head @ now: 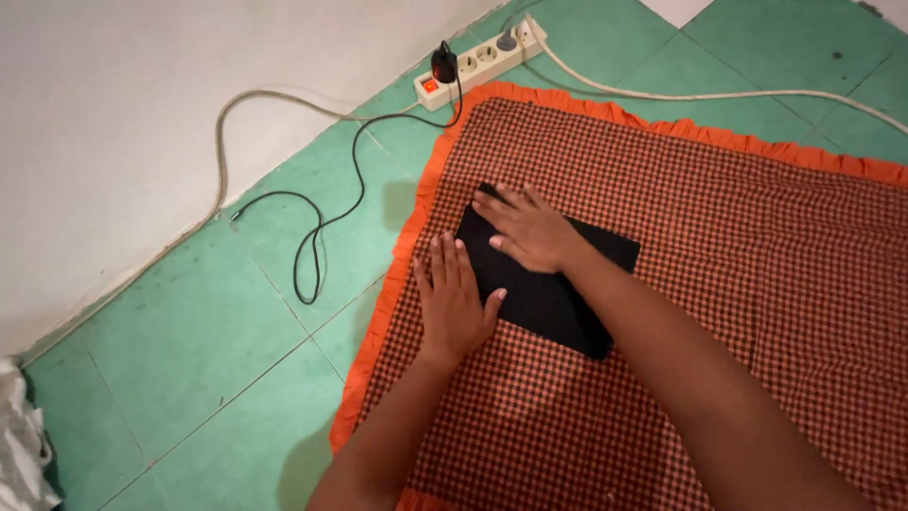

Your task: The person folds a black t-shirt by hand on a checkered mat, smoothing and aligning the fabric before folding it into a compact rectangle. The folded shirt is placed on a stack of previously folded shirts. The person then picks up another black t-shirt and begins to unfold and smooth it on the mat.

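Note:
A folded black cloth (553, 298) lies flat on an orange and black checked mat (719, 237) with an orange frill. My left hand (454, 298) rests palm down, fingers together, on the cloth's near left edge. My right hand (525, 227) presses flat on the cloth's far end, fingers spread toward its left corner. Neither hand grips anything.
A white power strip (478, 61) with a lit red switch and a black plug lies by the wall. A black cable (326, 222) and a beige cable (222, 156) trail over the green tiled floor (218, 350). Some white fabric (19, 449) sits at the lower left.

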